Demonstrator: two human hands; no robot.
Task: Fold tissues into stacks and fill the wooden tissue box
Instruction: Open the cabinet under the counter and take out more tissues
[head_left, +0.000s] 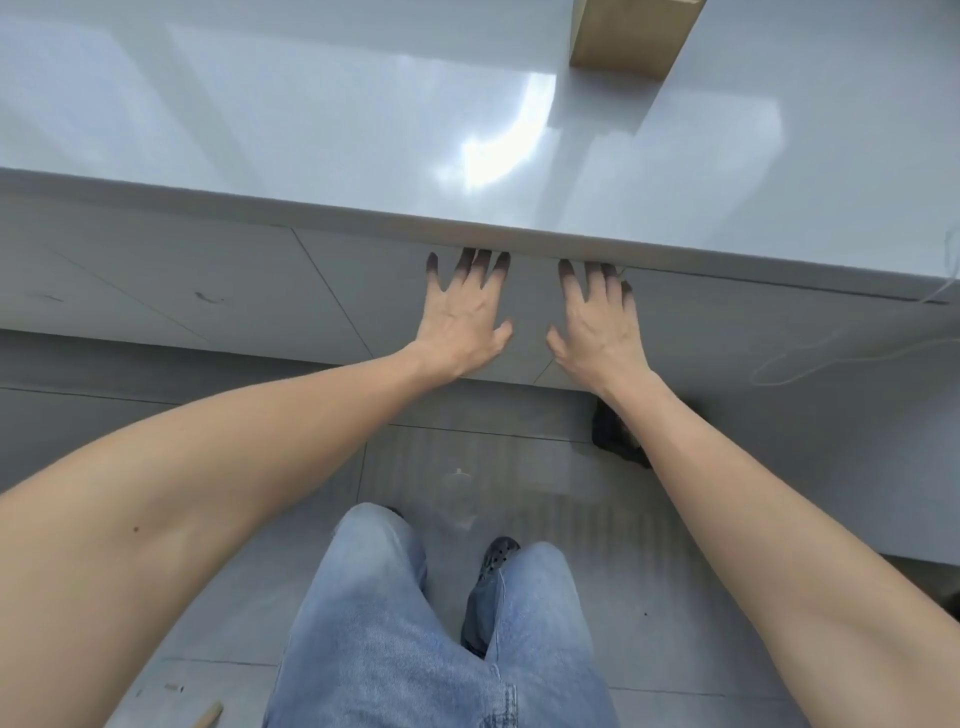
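My left hand (464, 317) and my right hand (597, 322) reach forward side by side below the front edge of the glossy grey-white counter (363, 130). Both have their fingers spread and hold nothing. The fingertips sit in the shadow under the counter's lip, against the grey cabinet front (322, 291). A wooden tissue box (631, 36) stands on the counter at the far right, cut off by the top of the frame. No tissues are in view.
My legs in blue jeans (441, 649) and a dark shoe (498, 553) stand on the grey tiled floor. A white cable (831, 353) hangs by the counter's right end. Small wooden bits (208, 714) lie on the floor at the lower left.
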